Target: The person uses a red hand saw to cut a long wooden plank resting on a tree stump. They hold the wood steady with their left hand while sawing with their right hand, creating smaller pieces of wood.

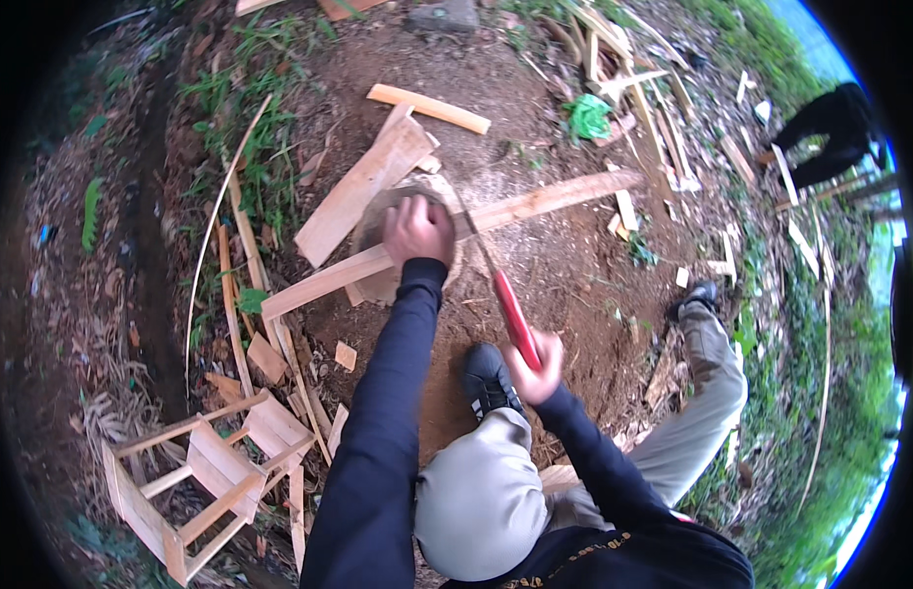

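The left hand (417, 229) pressed flat on the long plank (447, 231), pinning it across the stump (378, 211). The right hand (535, 368) was wrapped tight round the red handle of the handsaw (506, 299), blade seemingly biting just beside the left hand, though blurred there. That plank looked stiff, light and splintery; best held down close to the cut. A small wooden stool (196, 481) lay well apart.

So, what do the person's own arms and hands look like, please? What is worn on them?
Both arms are covered by long, close-fitting dark navy sleeves that end at the wrists. The left sleeve runs plain and smooth, with no marking visible. The right sleeve looks the same. The left hand and the right hand are bare: no gloves, and no watch or ring can be seen.
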A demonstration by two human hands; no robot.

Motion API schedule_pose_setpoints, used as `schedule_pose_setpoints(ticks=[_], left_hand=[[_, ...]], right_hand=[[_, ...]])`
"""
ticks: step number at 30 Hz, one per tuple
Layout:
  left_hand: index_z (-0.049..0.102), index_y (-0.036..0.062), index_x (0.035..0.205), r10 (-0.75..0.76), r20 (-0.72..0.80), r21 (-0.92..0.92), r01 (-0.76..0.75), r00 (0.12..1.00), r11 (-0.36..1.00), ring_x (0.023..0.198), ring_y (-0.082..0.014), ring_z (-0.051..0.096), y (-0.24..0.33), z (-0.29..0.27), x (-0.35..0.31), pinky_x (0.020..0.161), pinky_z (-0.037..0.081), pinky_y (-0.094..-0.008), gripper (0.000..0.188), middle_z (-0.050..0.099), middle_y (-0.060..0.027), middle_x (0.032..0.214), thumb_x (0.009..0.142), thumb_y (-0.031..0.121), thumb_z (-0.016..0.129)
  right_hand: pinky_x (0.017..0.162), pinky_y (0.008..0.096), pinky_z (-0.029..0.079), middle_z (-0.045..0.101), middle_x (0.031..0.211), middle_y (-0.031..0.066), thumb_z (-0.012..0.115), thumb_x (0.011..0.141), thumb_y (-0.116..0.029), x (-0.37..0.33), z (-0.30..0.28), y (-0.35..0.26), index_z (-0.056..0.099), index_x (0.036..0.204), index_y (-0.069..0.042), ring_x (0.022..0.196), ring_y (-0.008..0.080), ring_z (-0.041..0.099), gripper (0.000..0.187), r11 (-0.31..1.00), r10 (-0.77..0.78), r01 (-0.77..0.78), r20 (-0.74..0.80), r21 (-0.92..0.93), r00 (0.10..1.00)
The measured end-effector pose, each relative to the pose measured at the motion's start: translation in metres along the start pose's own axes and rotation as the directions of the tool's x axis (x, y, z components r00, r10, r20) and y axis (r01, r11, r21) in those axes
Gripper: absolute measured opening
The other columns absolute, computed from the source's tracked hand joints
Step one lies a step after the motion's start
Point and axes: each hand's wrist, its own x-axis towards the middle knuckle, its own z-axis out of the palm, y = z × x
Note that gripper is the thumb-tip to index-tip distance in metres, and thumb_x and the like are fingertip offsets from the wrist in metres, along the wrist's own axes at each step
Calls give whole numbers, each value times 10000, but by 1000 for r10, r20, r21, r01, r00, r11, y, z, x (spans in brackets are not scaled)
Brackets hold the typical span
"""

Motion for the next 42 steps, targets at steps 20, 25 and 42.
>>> schedule_pose_setpoints(ticks=[20,25,42], left_hand=[[548,87,687,-25,10,-26,25,1000,999,740,-370,581,4,4,-4,697,486,-481,195,591,-113,756,830,196,626],[537,92,665,-22,-40,-73,19,999,997,705,-340,564,8,3,3,646,473,-475,180,566,-98,709,816,166,602],[420,105,605,-19,-79,-87,12,997,996,647,-321,504,6,1,-2,598,421,-462,280,488,-74,648,792,138,625]], right_hand=[[504,248,390,532,614,-28,636,830,-102,-65,-38,11,640,826,-9,553,52,494,93,988,143,-147,70,52,987],[481,280,302,429,591,-56,638,863,-53,33,9,14,541,734,-15,542,50,382,166,968,120,-119,7,219,993],[467,287,336,435,563,-16,626,821,-49,-33,-27,7,542,691,-31,518,56,409,156,980,155,-161,60,114,986]])
